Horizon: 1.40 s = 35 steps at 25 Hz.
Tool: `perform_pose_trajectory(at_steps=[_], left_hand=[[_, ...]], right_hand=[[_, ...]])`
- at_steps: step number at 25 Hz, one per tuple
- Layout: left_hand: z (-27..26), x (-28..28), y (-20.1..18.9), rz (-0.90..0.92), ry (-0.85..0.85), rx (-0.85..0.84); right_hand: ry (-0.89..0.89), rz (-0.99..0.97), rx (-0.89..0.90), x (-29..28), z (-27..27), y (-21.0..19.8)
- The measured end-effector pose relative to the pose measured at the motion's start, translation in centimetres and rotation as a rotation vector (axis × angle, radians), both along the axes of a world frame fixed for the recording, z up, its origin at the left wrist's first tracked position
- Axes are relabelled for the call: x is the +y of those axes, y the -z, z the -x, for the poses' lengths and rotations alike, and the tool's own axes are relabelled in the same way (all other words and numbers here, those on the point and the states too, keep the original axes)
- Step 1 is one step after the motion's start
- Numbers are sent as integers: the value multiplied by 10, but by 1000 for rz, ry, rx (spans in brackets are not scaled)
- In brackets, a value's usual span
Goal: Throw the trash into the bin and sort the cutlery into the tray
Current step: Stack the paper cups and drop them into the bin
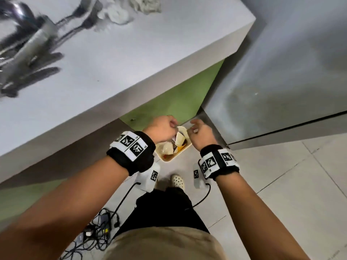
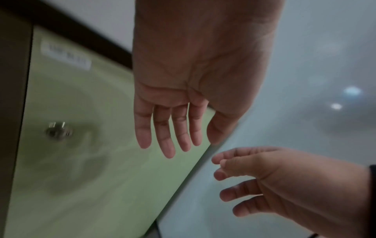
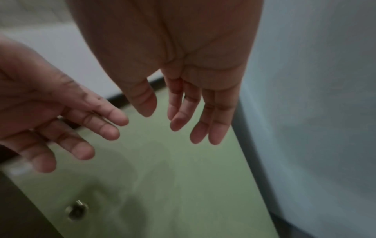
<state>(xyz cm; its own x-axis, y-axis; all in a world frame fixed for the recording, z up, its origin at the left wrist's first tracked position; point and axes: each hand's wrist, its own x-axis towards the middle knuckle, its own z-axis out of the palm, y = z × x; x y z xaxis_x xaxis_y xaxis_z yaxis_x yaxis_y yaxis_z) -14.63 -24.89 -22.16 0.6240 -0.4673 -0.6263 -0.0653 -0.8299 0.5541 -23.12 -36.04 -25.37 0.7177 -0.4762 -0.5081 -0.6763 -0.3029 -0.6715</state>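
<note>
Bin [image 1: 170, 158], holding trash [image 1: 179, 140], on the floor below both hands; left hand [image 1: 161, 131] at 10 o'clock, right hand [image 1: 201, 134] at 2 o'clock, fingers spread, empty; blurred cutlery [image 1: 24, 51] on table [image 1: 131, 59] at 11 o'clock; grey cabinet [image 1: 281, 72] at 1 o'clock.

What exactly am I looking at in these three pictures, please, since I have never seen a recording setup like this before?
No machine here: a person works with bare hands, wearing cameras. The head view looks down from the forehead. The left hand and right hand hang over a pale bin on the floor, which holds crumpled paper and other trash. The black wrist bands with square printed markers carry the other two cameras. Each wrist view looks along its own palm: the left wrist view shows the left hand with straight fingers, the right wrist view shows the right hand likewise, each with the other hand beside it. Both hands hold nothing. On the grey counter lie blurred cutlery and crumpled tissue.
</note>
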Motion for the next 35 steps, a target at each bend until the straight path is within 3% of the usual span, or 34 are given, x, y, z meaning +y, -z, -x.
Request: perform_pose_trajectory(at_steps=[5, 10, 18, 23, 27, 35], left_hand=[[-12, 39, -120, 116, -90, -192], [-24, 109, -207, 270, -393, -412], [-37, 246, -255, 422, -854, -697], [-63, 340, -257, 275, -1084, -906], [-90, 389, -240, 30, -950, -801], [-123, 425, -221, -86, -625, -514]], right_hand=[[-149, 52, -392, 10, -39, -119], [-313, 29, -640, 47, -91, -203], [-609, 18, -709, 162, -149, -232], [-797, 127, -662, 250, -187, -244], [-946, 326, -639, 313, -223, -246], [-1017, 474, -486, 403, -274, -245]])
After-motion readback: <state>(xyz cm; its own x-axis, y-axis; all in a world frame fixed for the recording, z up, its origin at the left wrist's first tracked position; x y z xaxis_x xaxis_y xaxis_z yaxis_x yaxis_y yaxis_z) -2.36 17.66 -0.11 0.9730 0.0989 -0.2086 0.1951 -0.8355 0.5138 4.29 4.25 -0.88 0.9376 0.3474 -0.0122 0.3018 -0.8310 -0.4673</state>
